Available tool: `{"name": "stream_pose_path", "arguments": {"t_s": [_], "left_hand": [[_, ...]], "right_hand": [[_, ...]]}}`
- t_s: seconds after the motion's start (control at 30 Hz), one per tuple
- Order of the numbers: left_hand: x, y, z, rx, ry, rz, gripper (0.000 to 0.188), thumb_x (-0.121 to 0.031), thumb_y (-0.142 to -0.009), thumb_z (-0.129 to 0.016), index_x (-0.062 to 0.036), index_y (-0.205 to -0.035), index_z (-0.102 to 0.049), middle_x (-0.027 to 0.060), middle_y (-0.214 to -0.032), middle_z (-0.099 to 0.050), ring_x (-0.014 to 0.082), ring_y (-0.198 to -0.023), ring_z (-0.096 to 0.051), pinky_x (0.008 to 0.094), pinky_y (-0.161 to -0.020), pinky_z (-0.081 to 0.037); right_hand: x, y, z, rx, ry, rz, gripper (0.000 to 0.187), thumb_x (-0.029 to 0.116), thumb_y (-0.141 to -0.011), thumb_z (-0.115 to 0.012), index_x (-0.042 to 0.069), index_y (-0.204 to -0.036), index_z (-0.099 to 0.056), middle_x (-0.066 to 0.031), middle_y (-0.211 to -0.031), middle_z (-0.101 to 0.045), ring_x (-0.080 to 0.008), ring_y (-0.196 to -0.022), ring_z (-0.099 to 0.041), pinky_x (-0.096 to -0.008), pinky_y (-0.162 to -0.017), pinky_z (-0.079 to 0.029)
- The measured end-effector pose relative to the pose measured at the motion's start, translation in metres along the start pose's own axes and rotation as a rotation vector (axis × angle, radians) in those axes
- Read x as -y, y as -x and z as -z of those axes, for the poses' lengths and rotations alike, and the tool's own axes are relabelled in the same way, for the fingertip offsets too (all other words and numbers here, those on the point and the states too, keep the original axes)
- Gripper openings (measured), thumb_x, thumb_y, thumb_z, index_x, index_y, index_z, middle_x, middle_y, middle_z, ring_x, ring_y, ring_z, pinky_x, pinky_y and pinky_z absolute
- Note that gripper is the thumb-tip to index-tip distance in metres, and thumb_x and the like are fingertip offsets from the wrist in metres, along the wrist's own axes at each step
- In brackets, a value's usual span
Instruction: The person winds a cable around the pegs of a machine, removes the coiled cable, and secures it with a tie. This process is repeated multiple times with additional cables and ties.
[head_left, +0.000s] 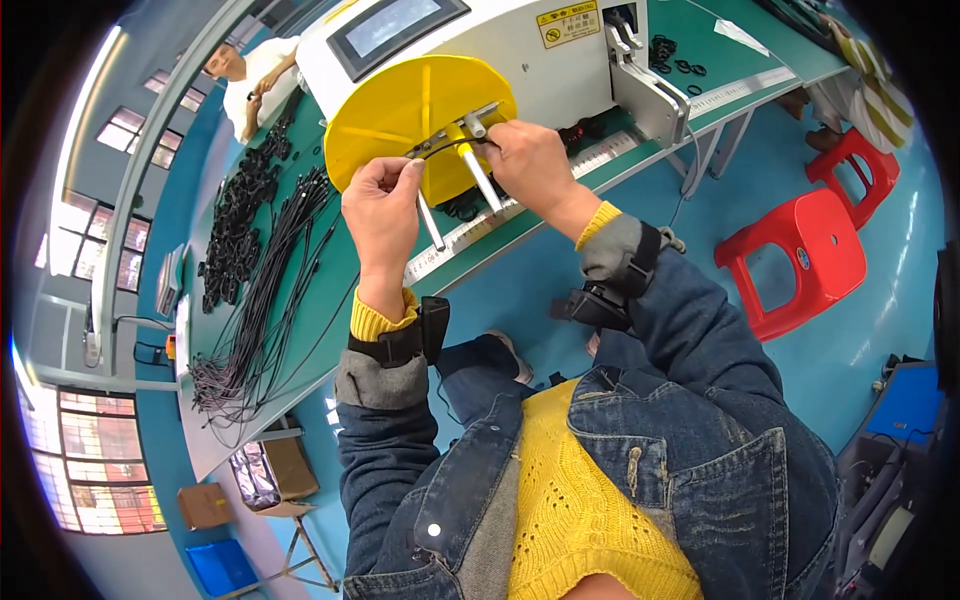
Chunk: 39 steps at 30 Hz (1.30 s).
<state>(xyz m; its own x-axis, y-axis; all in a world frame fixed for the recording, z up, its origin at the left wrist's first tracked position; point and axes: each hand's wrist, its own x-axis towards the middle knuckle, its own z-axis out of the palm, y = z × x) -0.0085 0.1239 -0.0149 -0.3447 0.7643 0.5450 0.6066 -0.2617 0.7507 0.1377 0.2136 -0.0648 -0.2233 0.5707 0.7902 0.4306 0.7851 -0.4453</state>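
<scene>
1. Black cable (442, 150) spans the two hands in front of the yellow disc (368, 125), bowing slightly; holding it at two spots probably keeps that short span under control.
2. Thumb and fingers of the left hand (383, 208) are pinched together on it, near the disc's lower left; those of the right hand (530, 168) look closed on it at the disc's right edge, though their tips are partly hidden.
3. Left forearm rises almost straight below the disc; the right slants in from its lower right, wrist bent inward, presumably so both hands face the work.
4. Metal rods (482, 180) jut from the disc toward the person, seemingly as winding posts.
5. Left of the disc, loose cables (275, 275) lie lengthwise on the table (325, 300), likely for easy reach.
</scene>
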Motion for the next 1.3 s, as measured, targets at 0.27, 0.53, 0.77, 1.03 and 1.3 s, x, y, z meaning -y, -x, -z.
{"name": "stream_pose_path", "arguments": {"t_s": [0.27,0.53,0.77,1.03,1.3], "left_hand": [[-0.005,0.009,-0.002,-0.118,0.032,-0.02,0.012,-0.009,-0.079,-0.064,0.0035,-0.077,-0.062,0.0017,-0.062,-0.057,0.0059,-0.056,-0.049,0.0203,-0.051,-0.04],[0.005,0.038,0.015,-0.188,0.07,0.098,0.012,-0.007,-0.08,-0.063,0.0027,-0.087,-0.063,0.0026,-0.063,-0.057,0.0075,-0.055,-0.049,0.0203,-0.05,-0.039],[-0.01,0.049,0.014,-0.192,-0.283,-0.354,0.018,-0.004,-0.08,-0.063,-0.0002,-0.097,-0.063,0.0075,-0.063,-0.052,0.0137,-0.052,-0.046,0.0242,-0.047,-0.037],[-0.016,0.065,0.017,-0.168,-0.363,-0.308,0.02,-0.004,-0.082,-0.059,-0.0008,-0.102,-0.062,0.008,-0.064,-0.051,0.0152,-0.052,-0.045,0.0262,-0.048,-0.038],[-0.007,0.076,0.008,-0.134,-0.232,-0.224,0.026,-0.004,-0.086,-0.052,0.0025,-0.112,-0.055,0.0127,-0.068,-0.053,0.0176,-0.054,-0.05,0.0286,-0.051,-0.041]], "right_hand": [[-0.002,0.012,0.021,0.058,-0.05,-0.153,0.018,0.021,-0.078,-0.061,0.003,-0.073,-0.058,-0.015,-0.073,-0.06,-0.0331,-0.069,-0.059,-0.04,-0.062,-0.048],[-0.037,0.107,0.048,0.236,-0.092,-0.336,0.013,0.015,-0.076,-0.059,0.002,-0.076,-0.062,-0.015,-0.068,-0.06,-0.0315,-0.063,-0.059,-0.0363,-0.056,-0.046],[-0.026,0.139,0.052,0.468,-0.168,-0.439,0.015,0.016,-0.076,-0.058,0.002,-0.076,-0.063,-0.0154,-0.067,-0.06,-0.0326,-0.064,-0.059,-0.0376,-0.058,-0.046],[-0.026,0.139,0.048,0.59,-0.185,-0.458,0.017,0.019,-0.076,-0.058,0.003,-0.074,-0.064,-0.0157,-0.066,-0.06,-0.0347,-0.066,-0.058,-0.0417,-0.061,-0.047],[-0.029,0.134,0.038,0.618,-0.22,-0.439,0.016,0.018,-0.077,-0.058,0.003,-0.076,-0.063,-0.0158,-0.066,-0.06,-0.0332,-0.063,-0.058,-0.0397,-0.059,-0.046]]}}
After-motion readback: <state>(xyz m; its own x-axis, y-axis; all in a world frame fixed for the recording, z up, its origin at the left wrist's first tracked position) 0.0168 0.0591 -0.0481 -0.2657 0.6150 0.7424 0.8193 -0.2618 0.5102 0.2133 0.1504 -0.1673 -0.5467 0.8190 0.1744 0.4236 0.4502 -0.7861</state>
